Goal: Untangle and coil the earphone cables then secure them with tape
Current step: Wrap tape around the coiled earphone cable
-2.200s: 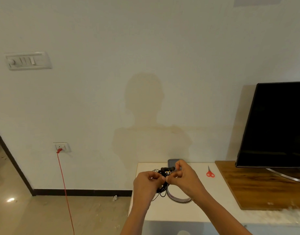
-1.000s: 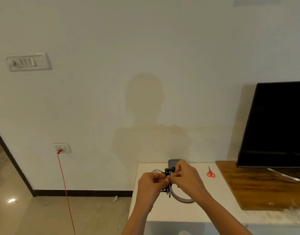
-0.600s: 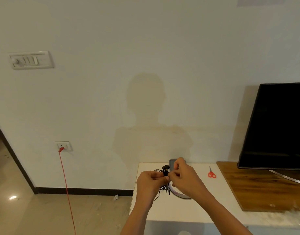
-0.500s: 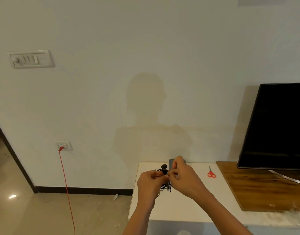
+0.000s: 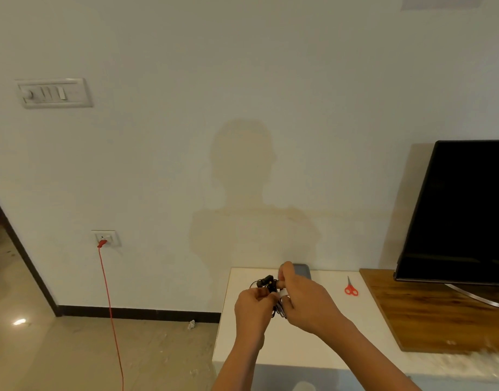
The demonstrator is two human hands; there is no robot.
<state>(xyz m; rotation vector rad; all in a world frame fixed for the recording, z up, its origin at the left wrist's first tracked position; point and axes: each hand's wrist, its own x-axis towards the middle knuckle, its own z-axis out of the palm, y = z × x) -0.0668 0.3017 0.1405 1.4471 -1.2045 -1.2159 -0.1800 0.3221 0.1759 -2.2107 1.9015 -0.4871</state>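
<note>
In the lower centre of the frame, both hands are meeting just above the white tabletop (image 5: 299, 348). The left hand (image 5: 253, 307) is curling its grip narrowly around the black earphones (image 5: 268, 284), holding the bundled cable from the left. The right hand (image 5: 306, 301) is closing its grip on the same bundle from the right, thumb and forefinger pinching tight against it. A pale strip (image 5: 282, 293) is showing at those fingertips, but whether it is tape cannot be told. One earbud is poking out up and left of the knuckles.

Compared with 2.2 s ago, the hands are sitting closer together and a little higher in the frame. The tape roll that was lying in plain view under the right hand is now covered by the hands. The earbud, then pointing right, is now pointing left.

Red scissors (image 5: 351, 289) are lying to the right, well apart.
</note>
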